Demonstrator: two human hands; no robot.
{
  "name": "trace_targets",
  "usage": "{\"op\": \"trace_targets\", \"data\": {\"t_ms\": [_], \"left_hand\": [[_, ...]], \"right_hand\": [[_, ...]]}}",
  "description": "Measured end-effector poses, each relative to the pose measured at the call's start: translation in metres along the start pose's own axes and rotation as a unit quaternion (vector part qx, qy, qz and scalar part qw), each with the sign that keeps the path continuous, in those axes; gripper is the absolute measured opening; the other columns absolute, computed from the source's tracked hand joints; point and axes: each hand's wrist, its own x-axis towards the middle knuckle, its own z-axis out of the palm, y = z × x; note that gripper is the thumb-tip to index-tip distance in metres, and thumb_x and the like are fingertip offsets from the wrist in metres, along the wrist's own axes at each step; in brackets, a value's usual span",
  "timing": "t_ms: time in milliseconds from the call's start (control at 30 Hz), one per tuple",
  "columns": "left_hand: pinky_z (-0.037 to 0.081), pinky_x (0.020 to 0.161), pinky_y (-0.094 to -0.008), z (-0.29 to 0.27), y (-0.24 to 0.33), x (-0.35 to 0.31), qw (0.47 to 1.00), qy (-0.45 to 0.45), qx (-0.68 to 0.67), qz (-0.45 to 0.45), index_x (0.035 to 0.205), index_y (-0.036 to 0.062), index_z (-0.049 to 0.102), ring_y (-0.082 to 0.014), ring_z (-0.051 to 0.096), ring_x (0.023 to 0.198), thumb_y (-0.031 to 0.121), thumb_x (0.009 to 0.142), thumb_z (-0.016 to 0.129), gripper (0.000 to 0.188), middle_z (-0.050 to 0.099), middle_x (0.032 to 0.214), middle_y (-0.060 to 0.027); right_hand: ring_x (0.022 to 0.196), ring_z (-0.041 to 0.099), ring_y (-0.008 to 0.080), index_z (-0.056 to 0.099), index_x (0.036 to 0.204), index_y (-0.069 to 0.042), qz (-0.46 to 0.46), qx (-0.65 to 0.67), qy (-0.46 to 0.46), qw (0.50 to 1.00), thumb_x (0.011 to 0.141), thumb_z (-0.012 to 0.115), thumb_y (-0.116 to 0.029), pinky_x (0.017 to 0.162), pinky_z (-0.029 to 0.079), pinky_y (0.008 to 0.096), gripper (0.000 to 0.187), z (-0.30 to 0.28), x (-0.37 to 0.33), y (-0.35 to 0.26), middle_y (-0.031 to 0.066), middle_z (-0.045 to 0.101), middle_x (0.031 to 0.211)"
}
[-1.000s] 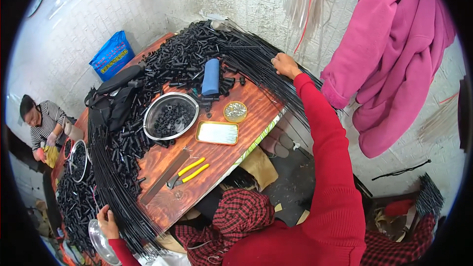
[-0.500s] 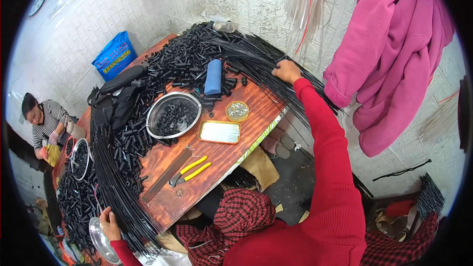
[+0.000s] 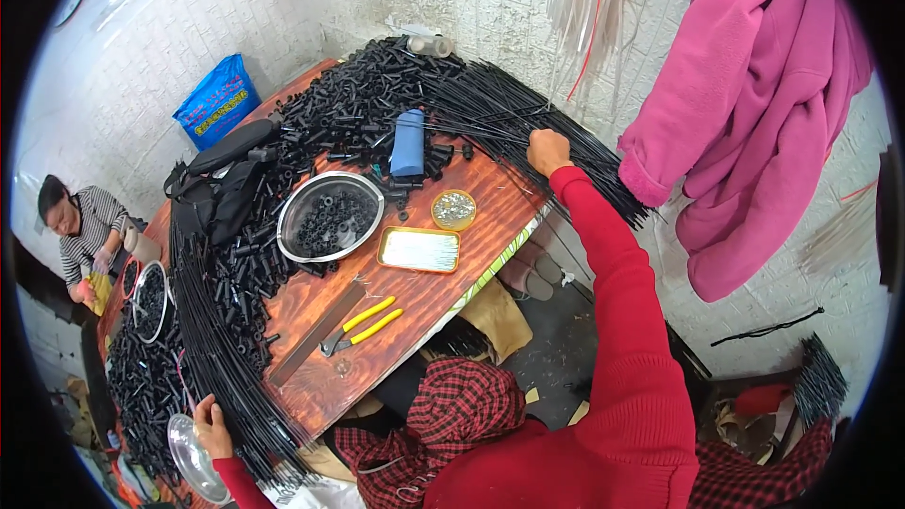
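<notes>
My right hand (image 3: 549, 151) is closed in a fist over the far right edge of the table. Thin black rods stick out of it to the left, just above a large bundle of black rods (image 3: 589, 165). Down at the lower left, my left hand (image 3: 211, 426) has its fingers curled beside a second long bundle of black rods (image 3: 222, 349). A thin pinkish strand (image 3: 182, 368) runs down to its fingertips; what the fingers grip is not clear. Beside that hand is a clear round lid or dish (image 3: 189, 457).
Black tubular pieces (image 3: 353, 85) heap along the table's back. A metal bowl (image 3: 283, 236) of black rings, blue block (image 3: 408, 146), round tin (image 3: 454, 211), yellow-rimmed tray (image 3: 419, 250), yellow-handled pliers (image 3: 368, 322) and flat bar (image 3: 316, 335) lie nearer. A person (image 3: 90, 226) works at far left.
My right hand has lowered slightly and turned into a fist, and rods now stick out of it to the left. My left hand has hardly moved.
</notes>
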Motion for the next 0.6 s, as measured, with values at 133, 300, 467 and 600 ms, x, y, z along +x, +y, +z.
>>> {"op": "trace_targets", "data": {"t_ms": [133,300,467,600], "left_hand": [[0.042,0.092,-0.0301,0.001,0.007,0.000,1.000,-0.014,0.019,0.004,0.113,-0.0003,0.060,-0.0185,0.056,0.100,0.011,0.091,0.056,0.025,0.059,0.108,-0.0089],[0.042,0.091,-0.0300,-0.001,-0.003,-0.001,1.000,-0.006,-0.013,0.021,0.113,-0.0004,0.060,-0.0177,0.056,0.100,0.012,0.091,0.056,0.025,0.060,0.107,-0.0082],[0.043,0.091,-0.0291,-0.008,0.001,0.003,1.000,0.001,-0.005,0.000,0.115,-0.0004,0.059,-0.0168,0.056,0.101,0.013,0.092,0.056,0.027,0.060,0.110,-0.0089],[0.043,0.090,-0.0293,-0.007,0.000,0.007,1.000,0.015,-0.007,0.015,0.114,-0.0005,0.059,-0.0172,0.057,0.100,0.012,0.092,0.056,0.026,0.061,0.109,-0.0090]], "right_hand": [[0.074,0.067,0.0382,0.069,0.073,0.000,-0.009,-0.017,-0.009,1.000,0.072,0.060,-0.012,0.068,0.054,0.0443,0.016,-0.002,-0.004,-0.001,0.0235,0.066,0.078],[0.079,0.067,0.0371,0.070,0.079,-0.002,-0.007,0.002,-0.062,0.998,0.071,0.061,-0.018,0.071,0.054,0.0444,0.020,-0.009,0.003,-0.001,0.0218,0.067,0.083],[0.087,0.065,0.0385,0.067,0.088,-0.001,-0.040,0.055,-0.075,0.995,0.073,0.060,-0.031,0.078,0.051,0.0467,0.035,-0.065,0.023,0.004,0.0239,0.066,0.089],[0.089,0.063,0.0416,0.064,0.093,0.001,-0.012,0.074,-0.027,0.997,0.077,0.056,-0.033,0.081,0.048,0.0487,0.039,-0.086,0.054,-0.001,0.0267,0.065,0.090]]}}
